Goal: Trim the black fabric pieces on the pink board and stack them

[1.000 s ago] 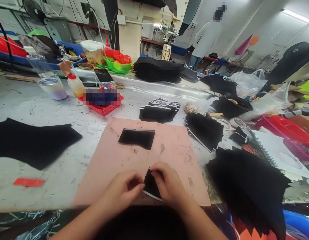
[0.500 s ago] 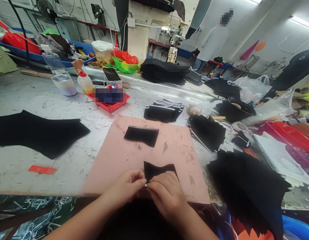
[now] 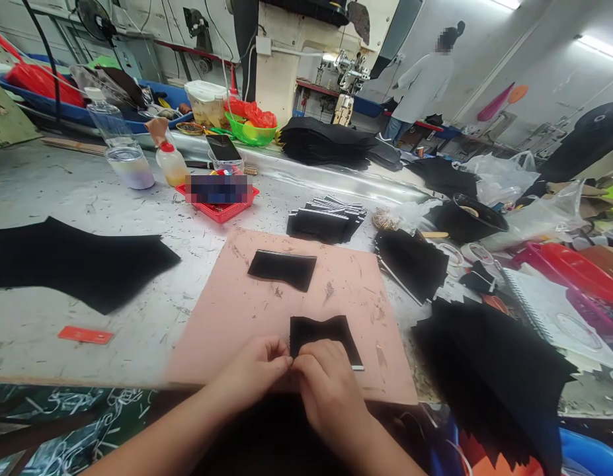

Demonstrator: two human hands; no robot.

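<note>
A small black fabric piece with a white strip along its near edge lies on the pink board. My left hand pinches at the piece's near left corner. Right beside it, my right hand has its fingers closed on the same near edge and covers much of it. The fingertips of both hands almost meet, and what is between them is hidden. Farther up the board rests a second black piece, apart from both hands.
Black pieces with white edges are stacked behind the board and to its right. A large black pile overhangs the table's right front edge. At left lie a big black piece and a red strip. A person stands in the background.
The black piece under my hands has turned slightly, and its white near edge now shows to the right of my right hand. Both hands remain at the near left corner.
</note>
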